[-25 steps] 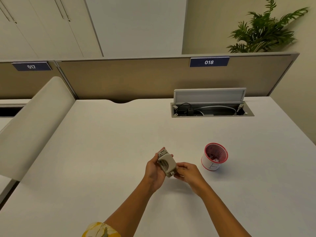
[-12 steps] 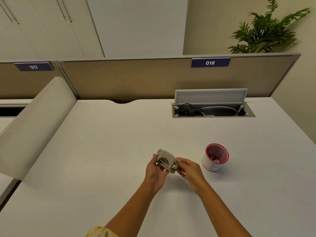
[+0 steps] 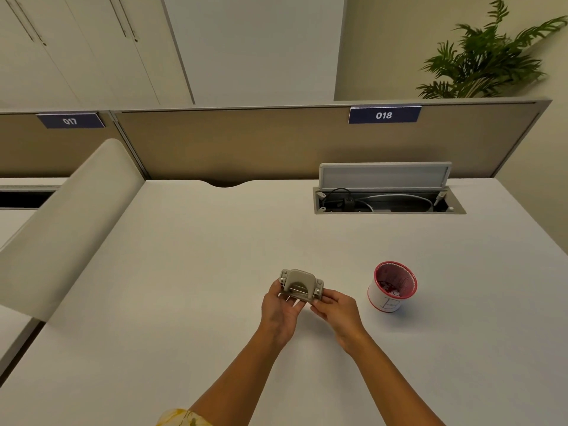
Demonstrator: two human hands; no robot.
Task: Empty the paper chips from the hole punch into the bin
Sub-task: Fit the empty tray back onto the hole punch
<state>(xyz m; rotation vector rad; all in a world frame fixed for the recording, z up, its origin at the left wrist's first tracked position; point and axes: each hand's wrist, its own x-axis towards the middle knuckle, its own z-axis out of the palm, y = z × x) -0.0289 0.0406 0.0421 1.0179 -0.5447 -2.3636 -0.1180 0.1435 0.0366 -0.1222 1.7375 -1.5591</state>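
A small grey hole punch (image 3: 301, 285) is held just above the white desk (image 3: 184, 272), its handle side facing me. My left hand (image 3: 278, 312) grips its left end and underside. My right hand (image 3: 336, 312) pinches its right end with fingertips. To the right stands the bin (image 3: 394, 286), a small white paper cup with a red rim and a pen mark on its side; small paper chips lie inside it. The bin is about a hand's width from the punch and nothing touches it.
An open cable hatch (image 3: 388, 199) with cords sits at the desk's back right. A tan partition (image 3: 246, 142) with a "018" label closes off the far edge. A rounded side divider (image 3: 61, 229) rises on the left. A plant (image 3: 488, 56) stands behind.
The punch has turned in my hands from standing on end to lying level, handle side toward me. Both hands shifted slightly with it. The bin has stayed put.
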